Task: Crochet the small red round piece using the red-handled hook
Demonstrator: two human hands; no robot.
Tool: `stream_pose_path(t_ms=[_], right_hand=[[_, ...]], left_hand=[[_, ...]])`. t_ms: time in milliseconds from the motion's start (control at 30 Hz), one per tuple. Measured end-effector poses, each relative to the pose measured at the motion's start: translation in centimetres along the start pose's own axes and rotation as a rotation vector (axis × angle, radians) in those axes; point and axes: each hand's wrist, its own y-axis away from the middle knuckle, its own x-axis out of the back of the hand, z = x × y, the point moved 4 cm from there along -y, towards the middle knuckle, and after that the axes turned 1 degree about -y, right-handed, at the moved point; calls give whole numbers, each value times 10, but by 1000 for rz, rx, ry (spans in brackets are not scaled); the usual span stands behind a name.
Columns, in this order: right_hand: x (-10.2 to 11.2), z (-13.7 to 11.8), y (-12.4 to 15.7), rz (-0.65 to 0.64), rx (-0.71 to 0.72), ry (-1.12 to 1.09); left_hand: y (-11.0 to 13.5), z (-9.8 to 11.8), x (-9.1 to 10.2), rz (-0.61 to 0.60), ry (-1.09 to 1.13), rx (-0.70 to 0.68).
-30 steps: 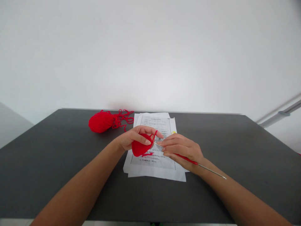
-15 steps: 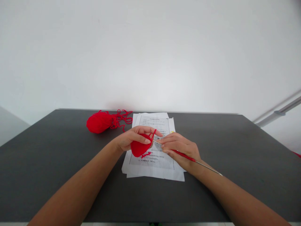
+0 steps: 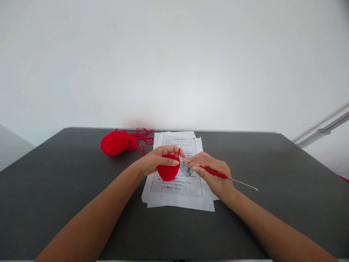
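Seeing a fat ball of red yarn (image 3: 115,143) lying on the dark bench (image 3: 54,189), left of the middle of the frame, with loose loops spilling right. Next, near the middle, pinching a round red piece (image 3: 168,173) in the left hand (image 3: 155,160), with thumb on top and fingers mostly hiding behind. Holding up a red strand (image 3: 179,153) on a finger there too. Seeing printed papers (image 3: 155,199) lying under both hands. Just right of the piece, gripping a hook (image 3: 215,172) in closed fingers of the right hand (image 3: 211,165). Pointing it slantwise, from lower right up to upper left, at the piece's right edge, close by the left thumb. Not being able to tell about touching there. Seeing a gray pole (image 3: 323,131) leaning at the far right.
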Motion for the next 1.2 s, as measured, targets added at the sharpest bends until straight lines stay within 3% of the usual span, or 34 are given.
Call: stream_pose_path(t_ms=[200, 367, 467, 733, 900, 1100, 1200], right_hand=[[3, 6, 1, 53, 54, 76], [9, 1, -2, -79, 349, 306], [11, 0, -1, -107, 454, 408], [13, 0, -2, -160, 499, 402], [10, -10, -6, -121, 396, 309], [4, -7, -5, 38, -7, 134], [3, -4, -6, 8, -42, 87]], left_hand=[[-10, -6, -13, 112, 84, -102], [-12, -11, -18, 148, 134, -104], [-10, -10, -21, 132, 134, -71], [-7, -6, -17, 89, 164, -52], [-4, 2, -8, 35, 157, -82], [0, 5, -3, -25, 129, -73], [1, 3, 1, -12, 146, -86]])
